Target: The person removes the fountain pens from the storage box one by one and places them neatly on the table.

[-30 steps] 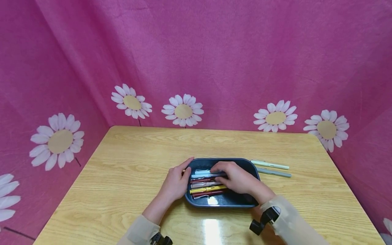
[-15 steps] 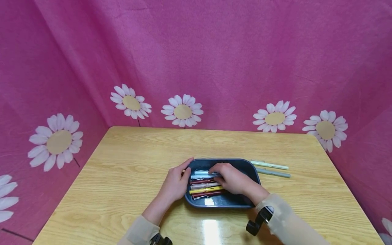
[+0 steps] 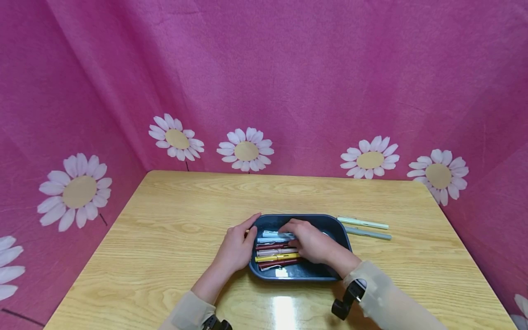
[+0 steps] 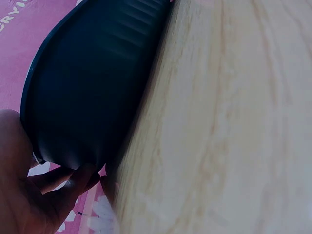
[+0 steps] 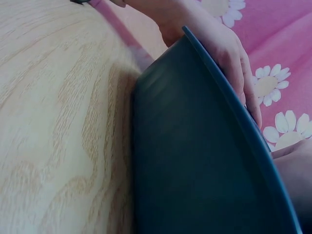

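- I see a dark blue oval tray mid-worktop, pens lying side by side inside: pale blue, maroon, grey, yellow.
- Left hand rests on the tray's left rim, fingers relaxed and straight.
- Right hand sits inside the tray, fingers curled onto the pale blue pen.
- Two pens lie just right of the tray.
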`<state>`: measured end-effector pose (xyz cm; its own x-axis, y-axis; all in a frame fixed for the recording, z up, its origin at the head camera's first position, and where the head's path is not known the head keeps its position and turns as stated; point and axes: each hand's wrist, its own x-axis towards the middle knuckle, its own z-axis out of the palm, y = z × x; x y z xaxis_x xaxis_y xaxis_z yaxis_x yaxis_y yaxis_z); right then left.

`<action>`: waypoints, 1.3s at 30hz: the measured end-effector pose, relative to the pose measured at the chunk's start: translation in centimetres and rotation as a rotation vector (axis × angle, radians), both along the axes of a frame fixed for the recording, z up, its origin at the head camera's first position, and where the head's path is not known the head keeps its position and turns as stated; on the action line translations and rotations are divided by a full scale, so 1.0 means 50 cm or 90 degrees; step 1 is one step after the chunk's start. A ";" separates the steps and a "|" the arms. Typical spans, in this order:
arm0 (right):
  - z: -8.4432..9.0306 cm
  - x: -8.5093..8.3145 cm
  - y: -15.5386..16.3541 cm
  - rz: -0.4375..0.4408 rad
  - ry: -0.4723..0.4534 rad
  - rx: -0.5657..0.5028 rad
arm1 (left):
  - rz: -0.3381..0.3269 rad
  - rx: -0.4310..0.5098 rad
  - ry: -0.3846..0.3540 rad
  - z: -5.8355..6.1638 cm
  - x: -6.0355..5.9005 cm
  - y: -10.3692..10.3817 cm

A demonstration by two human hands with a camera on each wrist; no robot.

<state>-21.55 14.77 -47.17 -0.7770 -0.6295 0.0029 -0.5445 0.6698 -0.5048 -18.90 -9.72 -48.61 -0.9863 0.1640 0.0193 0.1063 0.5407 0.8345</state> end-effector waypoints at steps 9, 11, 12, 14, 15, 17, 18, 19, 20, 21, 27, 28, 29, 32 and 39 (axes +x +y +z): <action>0.002 0.001 0.000 0.001 0.007 0.001 | 0.002 0.002 0.006 -0.002 0.000 0.000; 0.001 0.002 0.000 0.003 0.008 -0.001 | 0.001 0.002 0.007 -0.002 0.000 0.000; 0.001 0.002 -0.001 0.004 0.009 -0.004 | 0.000 0.002 0.006 -0.002 0.000 0.000; -0.001 0.004 0.000 0.005 0.011 -0.008 | 0.000 0.003 0.007 -0.003 0.000 0.000; -0.001 0.005 0.000 0.006 0.010 -0.011 | -0.001 0.003 0.006 -0.003 0.000 0.000; -0.001 0.006 0.000 0.005 0.006 -0.016 | -0.001 0.004 0.005 -0.004 0.000 0.000; 0.000 0.006 0.000 0.002 0.002 -0.018 | -0.001 0.003 0.004 -0.004 0.000 0.001; 0.000 0.005 0.000 0.000 -0.002 -0.018 | -0.001 0.003 0.005 -0.004 0.000 0.000; -0.001 0.004 0.001 -0.002 -0.007 -0.019 | 0.000 0.003 0.004 -0.004 0.000 0.001; 0.000 0.004 0.001 -0.004 -0.011 -0.019 | 0.001 0.003 0.003 -0.004 0.000 0.001; 0.003 0.005 0.001 -0.016 -0.016 -0.032 | 0.002 0.004 -0.001 -0.003 0.000 0.001; 0.003 0.005 0.001 -0.018 -0.015 -0.036 | 0.002 0.005 -0.001 -0.003 0.000 0.001; 0.003 0.005 0.001 -0.020 -0.015 -0.039 | 0.002 0.004 -0.002 -0.003 0.000 0.001; 0.001 0.005 0.001 -0.018 -0.008 -0.046 | 0.002 0.002 -0.004 -0.003 0.000 0.002; -0.002 0.005 0.004 -0.012 0.028 -0.055 | 0.005 0.000 -0.006 -0.002 -0.001 0.002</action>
<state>-21.31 14.98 -47.26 -0.7862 -0.6113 0.0901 -0.5553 0.6351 -0.5369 -18.94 -9.59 -48.73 -0.9876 0.1564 0.0098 0.0940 0.5417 0.8353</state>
